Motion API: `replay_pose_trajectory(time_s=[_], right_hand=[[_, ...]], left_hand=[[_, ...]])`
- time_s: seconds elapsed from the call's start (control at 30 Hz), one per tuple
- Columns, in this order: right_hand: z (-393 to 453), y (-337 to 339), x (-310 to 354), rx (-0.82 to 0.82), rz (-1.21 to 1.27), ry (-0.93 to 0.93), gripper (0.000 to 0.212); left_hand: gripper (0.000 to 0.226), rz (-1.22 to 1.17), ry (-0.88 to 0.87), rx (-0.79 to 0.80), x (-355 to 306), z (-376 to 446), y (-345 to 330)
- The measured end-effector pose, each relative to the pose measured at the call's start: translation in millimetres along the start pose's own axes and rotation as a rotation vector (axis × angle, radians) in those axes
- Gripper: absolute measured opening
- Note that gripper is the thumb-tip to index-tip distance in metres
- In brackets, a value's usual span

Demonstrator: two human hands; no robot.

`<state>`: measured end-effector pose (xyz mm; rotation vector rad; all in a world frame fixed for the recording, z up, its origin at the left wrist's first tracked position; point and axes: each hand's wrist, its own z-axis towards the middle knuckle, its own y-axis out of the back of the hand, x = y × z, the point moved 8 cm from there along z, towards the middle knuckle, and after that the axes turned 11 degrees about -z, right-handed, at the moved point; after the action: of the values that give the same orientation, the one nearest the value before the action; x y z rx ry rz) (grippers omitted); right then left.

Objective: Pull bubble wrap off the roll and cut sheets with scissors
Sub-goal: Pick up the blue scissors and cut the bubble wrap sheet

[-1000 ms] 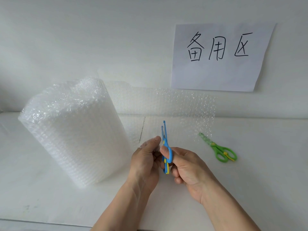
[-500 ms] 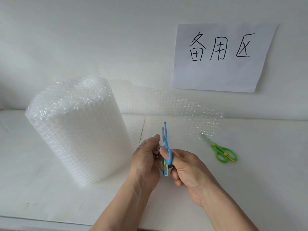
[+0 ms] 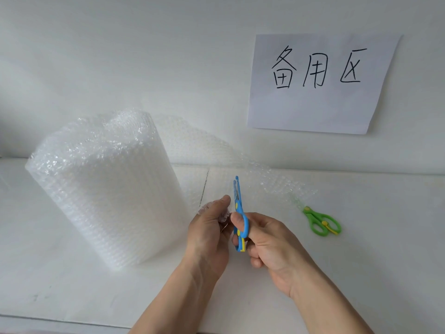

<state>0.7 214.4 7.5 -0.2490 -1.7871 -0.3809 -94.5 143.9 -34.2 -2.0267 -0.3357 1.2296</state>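
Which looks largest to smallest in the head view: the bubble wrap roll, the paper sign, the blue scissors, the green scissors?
1. bubble wrap roll
2. paper sign
3. blue scissors and green scissors: unsure, since the blue pair is held nearer the camera.

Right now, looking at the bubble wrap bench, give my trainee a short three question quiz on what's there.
1. True or false: the small green plastic scissors lie on the white table, untouched.
2. Which hand holds the blue and yellow plastic scissors? A) left B) right
3. Fill in: the left hand pinches the clear bubble wrap sheet pulled from the big ____.

Key: 1 true; 2 B, the right hand; 3 roll.
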Motion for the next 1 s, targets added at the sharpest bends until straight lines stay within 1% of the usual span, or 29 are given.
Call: replay_pose_trajectory(time_s=[0.13, 0.23, 0.33, 0.43, 0.5, 0.6, 0.73, 0.87, 1.0], right_hand=[[-3.3, -1.4, 2.3, -0.009, -0.049, 0.026, 0.025], [-8.7, -6.4, 4.4, 0.020, -0.174, 0.045, 0.027], [-13.0, -7.3, 7.6, 0.035, -0.239, 0.049, 0.021], [-16.2, -3.3, 13.5, 0.038, -0.288, 0.039, 0.016], [-19.2, -4.0, 16.2, 0.069, -0.271, 0.025, 0.018], [-23.4, -7.1, 18.8, 0.088, -0.161, -0.005, 0.023], [-23.2, -9.1, 13.9, 0.035, -0.043, -0.055, 0.037], [-18.4, -3.7, 13.3, -0.016, -0.043, -0.058, 0.038], [-14.2, -2.8, 9.2, -0.010, -0.047, -0.074, 0.036]], left_hand=[[0.028, -0.023, 0.010, -0.011, 1.2, -0.3, 0.1], [0.029, -0.082, 0.034, 0.003, 2.9, -1.8, -2.1], [0.029, -0.113, 0.038, 0.011, 4.0, -3.5, -4.1], [0.029, -0.082, 0.027, -0.009, 3.2, -4.2, -2.7], [0.028, -0.091, 0.010, -0.010, 0.8, -4.8, -3.2], [0.026, -0.092, 0.007, -0.008, -0.1, -7.7, -5.5], [0.025, -0.112, 0.013, -0.044, -1.8, -6.9, -1.5], [0.025, -0.123, -0.002, -0.032, -1.6, -6.6, -3.3], [0.024, -0.115, -0.012, -0.018, -1.8, -8.4, -5.5]])
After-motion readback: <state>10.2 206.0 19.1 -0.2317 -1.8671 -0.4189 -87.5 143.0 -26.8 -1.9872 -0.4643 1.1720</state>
